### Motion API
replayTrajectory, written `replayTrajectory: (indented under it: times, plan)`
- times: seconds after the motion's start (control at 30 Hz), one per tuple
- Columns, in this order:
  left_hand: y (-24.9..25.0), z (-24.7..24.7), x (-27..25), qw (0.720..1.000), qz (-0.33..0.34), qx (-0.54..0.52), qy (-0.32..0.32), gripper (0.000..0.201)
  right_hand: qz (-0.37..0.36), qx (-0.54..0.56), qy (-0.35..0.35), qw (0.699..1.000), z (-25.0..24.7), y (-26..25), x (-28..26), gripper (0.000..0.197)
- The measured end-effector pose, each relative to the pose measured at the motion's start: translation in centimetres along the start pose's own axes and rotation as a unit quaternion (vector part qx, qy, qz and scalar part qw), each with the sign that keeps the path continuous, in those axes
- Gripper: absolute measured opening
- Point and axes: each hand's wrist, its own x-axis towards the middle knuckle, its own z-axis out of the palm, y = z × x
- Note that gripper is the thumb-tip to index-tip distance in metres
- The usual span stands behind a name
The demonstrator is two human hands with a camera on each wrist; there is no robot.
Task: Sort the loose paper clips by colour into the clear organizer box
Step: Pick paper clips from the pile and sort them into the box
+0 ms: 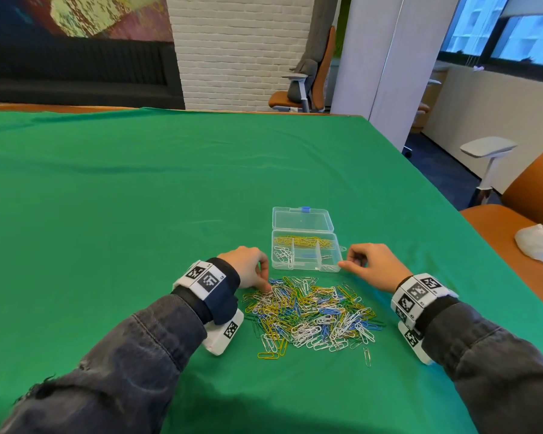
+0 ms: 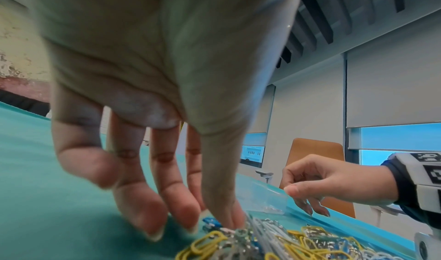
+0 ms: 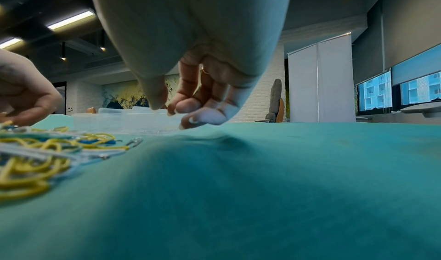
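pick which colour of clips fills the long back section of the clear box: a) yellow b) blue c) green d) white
a: in the head view the long back section of the clear box holds yellow clips.
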Motion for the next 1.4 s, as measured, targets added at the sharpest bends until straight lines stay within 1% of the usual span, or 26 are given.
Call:
replayTrajectory:
  times: [0.13,0.23,0.27,0.33,0.43,0.53,0.57,0.73,0.87,1.0,1.13,1.27,1.4]
  plan:
    - [0.6,-0.2,-0.1,1.000,0.019,0.000,0.009,0.022,-0.002,0.000,-0.006,1.000,0.0,-0.1,0.0,0.025]
    - [1.2,-0.3,-0.4,0.998,0.052,0.003,0.023,0.006,-0.004,0.001,-0.009,1.000,0.0,-0.2,0.0,0.024]
    - [1.3,-0.3,-0.4,0.998,0.057,0.005,0.029,0.007,-0.005,-0.001,-0.008,1.000,0.0,-0.2,0.0,0.024]
    - [1.2,-0.3,-0.4,0.998,0.057,0.005,0.034,0.013,-0.005,-0.002,-0.007,1.000,0.0,-0.3,0.0,0.024]
    - [1.3,-0.1,-0.5,0.998,0.051,0.022,0.024,0.006,-0.005,-0.002,-0.008,1.000,0.0,-0.3,0.0,0.025]
    - [1.3,0.4,-0.4,0.999,0.040,0.028,0.002,0.019,-0.006,-0.005,-0.009,1.000,-0.1,-0.5,-0.1,0.027]
    - [1.3,0.6,-0.3,0.999,0.040,0.029,-0.002,0.021,-0.005,-0.005,-0.009,1.000,-0.1,-0.5,-0.1,0.027]
    - [1.2,0.6,-0.1,0.999,0.049,0.022,0.000,0.014,-0.002,-0.003,-0.011,1.000,-0.1,-0.4,-0.2,0.026]
    - [1.0,0.3,-0.2,0.999,0.052,0.011,0.002,0.015,-0.001,-0.005,-0.014,1.000,-0.2,-0.6,-0.2,0.026]
    - [1.0,0.5,-0.3,0.998,0.054,0.002,-0.032,0.024,0.002,-0.006,-0.017,1.000,-0.2,-0.7,-0.2,0.027]
    - [0.9,0.6,0.0,0.998,0.065,0.008,-0.022,0.019,0.002,-0.005,-0.018,1.000,-0.3,-0.7,-0.2,0.027]
    - [0.7,0.0,0.0,0.997,0.079,-0.019,0.000,0.015,0.005,-0.005,-0.020,1.000,-0.3,-0.7,-0.3,0.026]
    - [0.7,-0.3,-0.2,0.992,0.097,-0.075,-0.001,0.009,0.006,-0.004,-0.022,1.000,-0.3,-0.8,-0.3,0.027]
